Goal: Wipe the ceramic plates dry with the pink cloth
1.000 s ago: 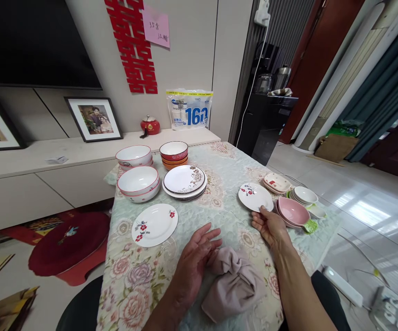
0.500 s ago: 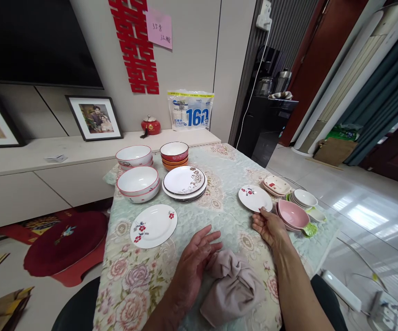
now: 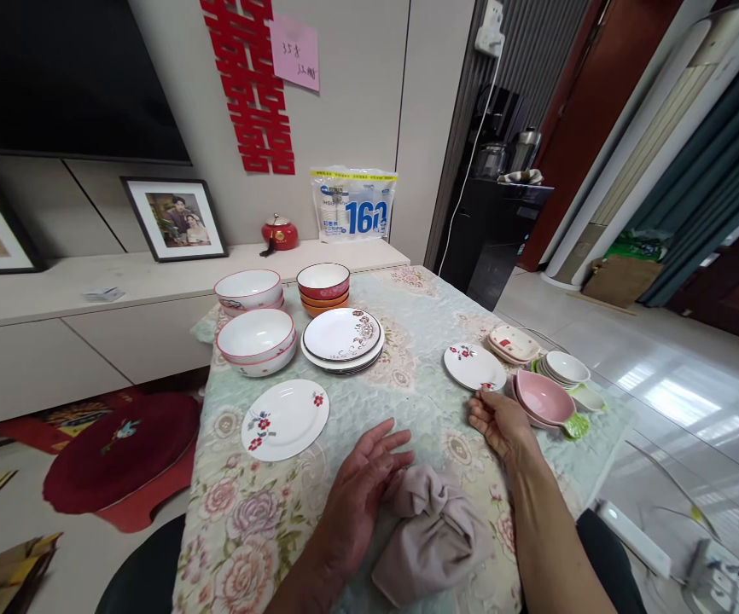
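My right hand (image 3: 503, 424) is at the near rim of a small white plate (image 3: 474, 365) with red flowers. Its thumb lies at the rim and its fingers are curled below; the plate rests on the table. Palm turned inward, my left hand (image 3: 369, 477) is open beside a crumpled beige cloth (image 3: 430, 537), and its fingers hold nothing. A larger white plate (image 3: 286, 419) with matching red flowers lies to the left of that hand. Just right of my right hand stand pink leaf-handled bowls (image 3: 545, 397), one in another.
At the back left are red-rimmed white bowls (image 3: 256, 334), a stack of red and orange bowls (image 3: 323, 290) and stacked plates (image 3: 342, 334). Small white bowls (image 3: 565, 367) and strawberry-patterned dishes (image 3: 514, 344) stand near the table's right edge. A cabinet (image 3: 107, 315) adjoins the far side.
The small plate has shifted very slightly to the right, with my right hand at its rim. My left hand and the cloth stay where they were.
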`<state>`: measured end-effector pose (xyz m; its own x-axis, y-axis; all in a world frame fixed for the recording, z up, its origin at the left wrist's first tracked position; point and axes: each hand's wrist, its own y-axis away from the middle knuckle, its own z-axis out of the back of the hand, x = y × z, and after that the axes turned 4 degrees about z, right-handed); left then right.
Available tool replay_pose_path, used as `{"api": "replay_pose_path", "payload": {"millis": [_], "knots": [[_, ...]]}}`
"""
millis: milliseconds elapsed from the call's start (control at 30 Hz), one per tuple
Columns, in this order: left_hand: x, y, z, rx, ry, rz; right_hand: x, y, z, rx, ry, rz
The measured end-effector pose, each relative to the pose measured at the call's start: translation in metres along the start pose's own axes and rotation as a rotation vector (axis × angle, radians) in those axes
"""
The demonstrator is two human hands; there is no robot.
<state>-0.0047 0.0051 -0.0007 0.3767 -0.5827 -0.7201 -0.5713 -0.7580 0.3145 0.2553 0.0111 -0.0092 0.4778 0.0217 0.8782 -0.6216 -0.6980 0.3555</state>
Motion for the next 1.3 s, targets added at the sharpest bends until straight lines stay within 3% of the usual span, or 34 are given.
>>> {"api": "replay_pose_path", "payload": {"millis": [133, 367, 433, 533, 600, 667, 733, 833, 900, 967, 1033, 1167, 1233, 1300], "knots": [[0.0, 0.0, 0.0, -0.009, -0.009, 0.011, -0.007, 0.002, 0.001, 0.015, 0.195, 0.115], [-0.001, 0.0, -0.001, 0.011, -0.015, -0.001, -0.018, 0.002, -0.009, -0.094, 0.547, 0.585], [-0.002, 0.0, -0.002, 0.009, -0.023, -0.002, -0.018, 0.001, -0.015, -0.076, 0.753, 0.733], [-0.006, 0.0, -0.001, -0.039, -0.049, -0.051, -0.022, -0.004, -0.023, -0.057, 1.263, 0.932], [-0.011, 0.0, 0.002, -0.128, -0.101, -0.151, -0.025, -0.008, -0.024, -0.061, 1.49, 0.965], [-0.019, -0.001, 0.008, -0.271, -0.203, -0.299, -0.029, -0.009, -0.023, -0.074, 1.57, 0.981], [-0.028, -0.002, 0.018, -0.429, -0.352, -0.456, -0.031, -0.008, -0.021, -0.101, 1.562, 1.027], [-0.044, -0.004, 0.041, -0.741, -0.759, -0.66, -0.032, -0.001, -0.02, -0.064, 1.386, 1.101], [-0.051, -0.006, 0.057, -0.941, -1.033, -0.653, -0.032, 0.008, -0.022, 0.104, 1.17, 1.044], [-0.056, -0.009, 0.07, -1.134, -1.211, -0.516, -0.03, 0.019, -0.024, 0.27, 0.937, 0.836], [-0.059, -0.01, 0.079, -1.227, -1.323, -0.364, -0.028, 0.03, -0.026, 0.433, 0.755, 0.572], [-0.06, -0.011, 0.084, -1.226, -1.43, -0.23, -0.021, 0.047, -0.025, 0.865, 0.649, 0.173], [-0.06, -0.011, 0.084, -1.201, -1.454, -0.223, -0.016, 0.052, -0.024, 1.055, 0.677, 0.098], [-0.062, -0.01, 0.081, -1.184, -1.47, -0.221, -0.012, 0.058, -0.025, 1.2, 0.72, 0.121]]}}
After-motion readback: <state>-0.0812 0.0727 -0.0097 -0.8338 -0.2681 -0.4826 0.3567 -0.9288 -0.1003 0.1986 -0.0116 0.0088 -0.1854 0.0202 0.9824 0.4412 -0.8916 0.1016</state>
